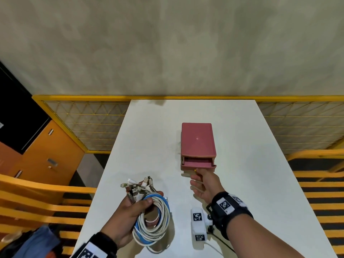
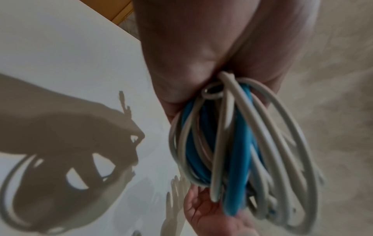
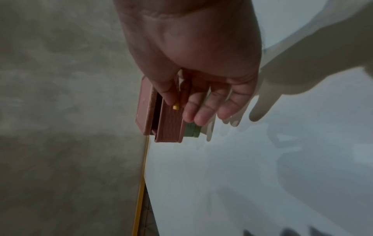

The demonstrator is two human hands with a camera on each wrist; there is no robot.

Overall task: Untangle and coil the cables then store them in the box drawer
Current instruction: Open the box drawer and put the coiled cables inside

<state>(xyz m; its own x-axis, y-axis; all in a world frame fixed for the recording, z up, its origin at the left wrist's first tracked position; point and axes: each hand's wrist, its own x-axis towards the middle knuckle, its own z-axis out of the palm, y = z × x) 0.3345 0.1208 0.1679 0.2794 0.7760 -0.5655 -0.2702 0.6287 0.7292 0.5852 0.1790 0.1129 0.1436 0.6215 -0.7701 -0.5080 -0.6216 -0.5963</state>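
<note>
left hand [image 1: 128, 211]: your fingers curl round the coiled cables [image 1: 154, 222], held above the surface [image 1: 149, 138].
handling: light, floppy, springy; grip across all loops.
right hand [image 1: 203, 181]: thumb and forefinger pinch the yellow knob [image 1: 195, 170]; other fingers loose.
box drawer [image 1: 197, 163]: top drawer part-open, pink.

Left hand [image 1: 128, 211] raised low near the body, fingers curled tight, thumb clamped over. Right hand [image 1: 204, 185] stretched forward, thumb and index seemingly pinching, other fingers [image 3: 203, 111] loosely extended.
</note>
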